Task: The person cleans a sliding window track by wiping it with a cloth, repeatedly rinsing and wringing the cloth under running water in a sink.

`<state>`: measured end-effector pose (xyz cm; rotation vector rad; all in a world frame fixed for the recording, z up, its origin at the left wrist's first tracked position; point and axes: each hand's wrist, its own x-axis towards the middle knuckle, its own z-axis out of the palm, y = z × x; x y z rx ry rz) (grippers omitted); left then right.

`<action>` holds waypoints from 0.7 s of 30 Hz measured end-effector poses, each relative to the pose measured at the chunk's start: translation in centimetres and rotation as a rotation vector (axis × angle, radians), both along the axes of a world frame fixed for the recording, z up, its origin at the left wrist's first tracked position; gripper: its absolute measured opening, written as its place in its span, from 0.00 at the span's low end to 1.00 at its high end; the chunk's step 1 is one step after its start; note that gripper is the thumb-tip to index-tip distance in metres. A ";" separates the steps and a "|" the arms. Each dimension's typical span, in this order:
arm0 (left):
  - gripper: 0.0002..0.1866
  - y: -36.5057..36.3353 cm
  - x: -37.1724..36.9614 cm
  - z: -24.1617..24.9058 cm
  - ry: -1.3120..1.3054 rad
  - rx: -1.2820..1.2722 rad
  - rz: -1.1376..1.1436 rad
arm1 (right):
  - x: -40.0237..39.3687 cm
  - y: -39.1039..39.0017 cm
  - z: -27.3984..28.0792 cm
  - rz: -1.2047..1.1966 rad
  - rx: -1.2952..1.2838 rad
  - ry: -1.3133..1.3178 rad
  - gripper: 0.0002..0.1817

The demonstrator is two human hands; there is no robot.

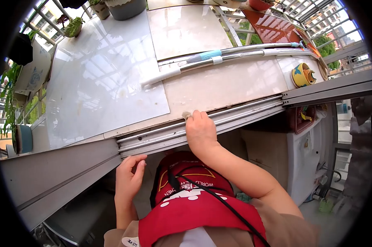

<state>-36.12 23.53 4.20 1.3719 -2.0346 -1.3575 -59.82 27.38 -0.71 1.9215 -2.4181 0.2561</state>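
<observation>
At the sliding-window track, pinching a grey wad in the right hand, curling the left hand, thumb apart. Likely needs steady pinching.

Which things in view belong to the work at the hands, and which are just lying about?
In use:
- small greyish piece, pinched in the right hand
- window track, under that hand; the left hand is near its left end

Lying about:
- long poles
- glossy white panel
- yellow pot
</observation>
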 end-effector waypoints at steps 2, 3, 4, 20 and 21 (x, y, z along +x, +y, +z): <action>0.09 -0.2 0.7 0.8 -0.042 -0.004 -0.015 | 3.4 -1.3 -0.7 0.094 -0.093 -0.040 0.04; 0.09 -0.1 1.2 1.2 -0.046 -0.009 -0.015 | 5.1 -2.0 -0.6 0.132 -0.100 -0.062 0.05; 0.09 -0.1 1.7 1.5 -0.051 -0.003 0.001 | 6.9 -2.6 -0.9 0.171 -0.098 -0.079 0.05; 0.08 3.1 8.6 2.5 -0.114 0.000 0.253 | 11.6 -7.1 -1.0 0.566 -0.022 -0.205 0.06; 0.08 3.0 8.4 2.6 -0.119 -0.017 0.243 | 10.4 -6.6 -1.0 0.565 -0.038 -0.144 0.06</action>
